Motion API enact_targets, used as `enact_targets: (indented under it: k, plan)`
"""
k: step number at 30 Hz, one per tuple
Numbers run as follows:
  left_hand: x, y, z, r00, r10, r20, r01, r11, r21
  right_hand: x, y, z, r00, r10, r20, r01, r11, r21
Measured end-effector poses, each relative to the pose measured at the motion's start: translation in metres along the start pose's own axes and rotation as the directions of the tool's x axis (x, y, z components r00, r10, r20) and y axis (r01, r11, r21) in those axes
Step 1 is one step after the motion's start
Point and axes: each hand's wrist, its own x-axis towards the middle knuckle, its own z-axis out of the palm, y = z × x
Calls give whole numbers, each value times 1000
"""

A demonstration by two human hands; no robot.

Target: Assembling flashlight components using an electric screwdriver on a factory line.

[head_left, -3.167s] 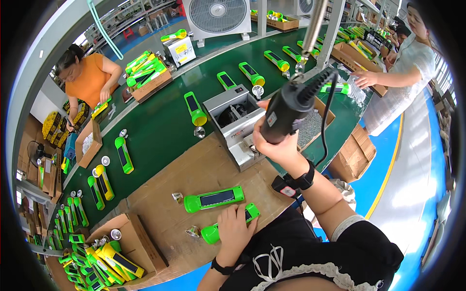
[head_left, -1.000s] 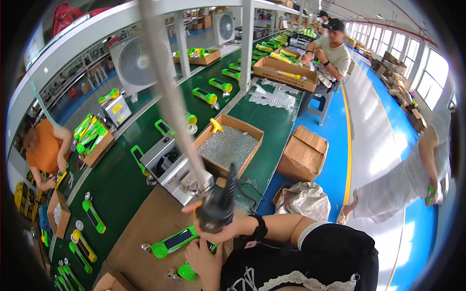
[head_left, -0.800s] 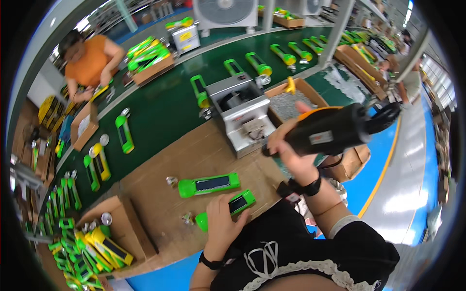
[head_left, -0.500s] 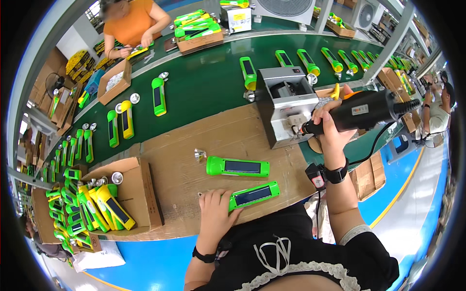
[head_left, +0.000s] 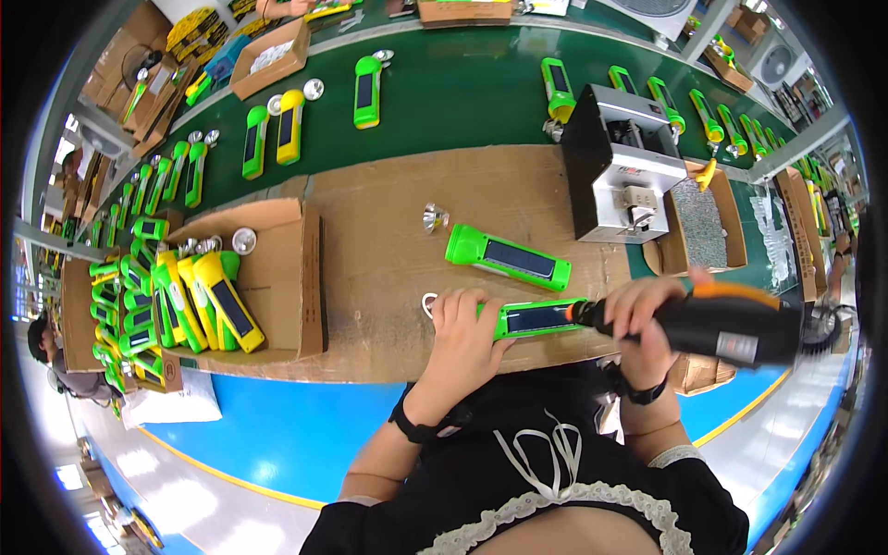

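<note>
My left hand (head_left: 465,340) is closed over the left end of a green flashlight (head_left: 539,318) with a dark solar panel, pressing it on the cardboard sheet (head_left: 379,222). My right hand (head_left: 640,319) grips a black electric screwdriver (head_left: 731,326), held nearly level. Its tip is at the flashlight's right end; whether it touches a screw I cannot tell. A second green flashlight (head_left: 511,258) lies just beyond, with a silver reflector (head_left: 433,217) by its head. Part of a white ring shows beside my left fingers.
Beyond my right hand stands a grey screw feeder (head_left: 615,171) next to a box of small metal parts (head_left: 698,222). At the left, a cardboard box (head_left: 294,268) holds yellow and green flashlights. More flashlights line the green conveyor belt (head_left: 435,102). A co-worker's hand (head_left: 282,9) shows across it.
My right hand has brought the screwdriver from the screw feeder down to the near flashlight's right end. My left hand stays on that flashlight. The view has shifted.
</note>
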Motion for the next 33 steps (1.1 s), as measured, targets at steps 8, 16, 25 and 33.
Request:
enact_targets:
  k: [8,16,25,33]
  plan:
    - [-8,-1,7,997,-66,-50,66,998,2,-25,8,42,972,39,232,-3,988,-156]
    - [-10,-4,6,994,-67,-82,67,998,-6,-25,19,43,966,93,243,-72,993,-95]
    - [-12,-5,17,985,-65,-157,68,998,18,-31,26,58,948,93,305,-34,980,-195]
    - [-15,2,18,982,-69,-178,90,989,114,-35,31,56,945,180,273,-136,976,-173]
